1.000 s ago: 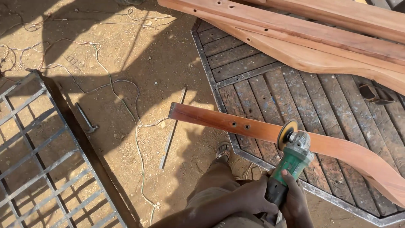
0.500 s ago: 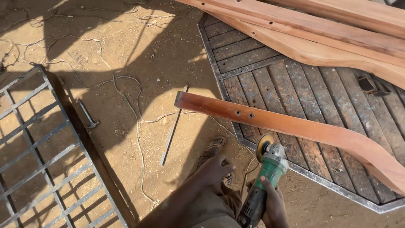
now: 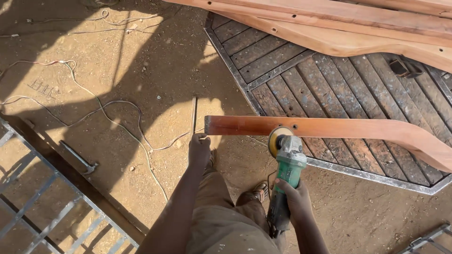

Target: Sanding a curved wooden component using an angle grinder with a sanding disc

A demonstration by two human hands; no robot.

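Note:
A long reddish wooden plank (image 3: pixel 353 128) with a curved right end lies across the edge of a slatted metal panel (image 3: pixel 329 80), its left end hanging over the dirt. My right hand (image 3: pixel 294 200) grips a green angle grinder (image 3: pixel 288 162) by the handle. The grinder's disc (image 3: pixel 278 140) sits against the plank's near edge, close to a small hole. My left hand (image 3: pixel 199 150) is stretched out with curled fingers at the lower corner of the plank's left end. Whether it grips the wood is unclear.
More shaped wooden pieces (image 3: pixel 353 28) lie across the panel's far side. A metal grid frame (image 3: pixel 28 202) sits at lower left, with thin wires (image 3: pixel 94 108), a thin rod (image 3: pixel 194 115) and a small tool (image 3: pixel 77 157) on the dirt. My foot (image 3: pixel 256 190) stands beneath the grinder.
The grinder has come back up so that its disc meets the plank's near edge. My left hand has reached forward to the plank's left end. The view has shifted.

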